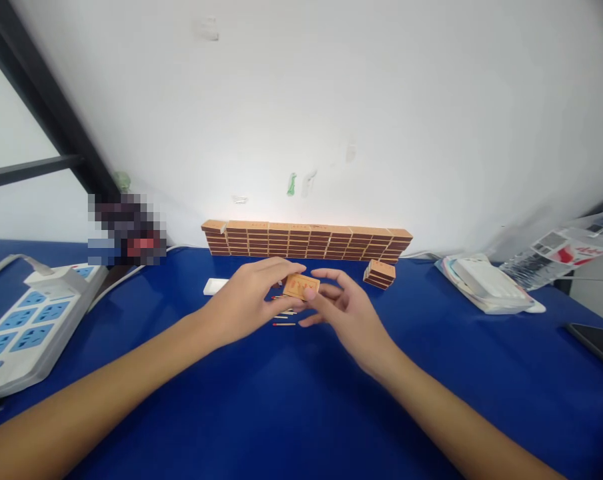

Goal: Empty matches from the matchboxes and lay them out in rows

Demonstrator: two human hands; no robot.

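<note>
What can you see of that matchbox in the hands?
The matchbox looks like thin card, its broad face orange-tan with red markings too small to read. It is held tilted above the blue table, near loose matches. The left hand grips it; the right hand has its thumb on that face. Whether it is open is unclear.

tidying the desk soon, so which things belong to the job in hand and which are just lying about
Likely part of the job:
- held matchbox
- loose matches
- small matchbox stack
- matchbox row by the wall

Likely just lying about:
- power strip
- plastic bottle
</note>
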